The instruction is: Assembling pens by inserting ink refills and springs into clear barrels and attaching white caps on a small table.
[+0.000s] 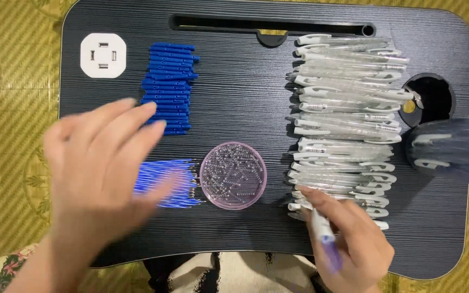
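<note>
My left hand (pixel 100 163) hovers blurred over the left of the dark lap desk (pixel 234 103), fingers spread and empty, partly covering a bunch of thin blue pen refills (pixel 172 176). Above it lies a stack of blue pen end pieces (pixel 168 87). My right hand (pixel 348 244) grips a clear pen barrel (pixel 321 228) with a blue part near the palm, at the near end of a long pile of clear pen barrels (pixel 343 119). A round clear dish of small metal springs (pixel 233 175) sits between the hands.
A white socket block (pixel 103 55) sits at the desk's far left corner. A slot (pixel 270 25) runs along the far edge, and a round cup hole (pixel 432 97) is at the right. A dark patterned sleeve (pixel 451 149) reaches in from the right.
</note>
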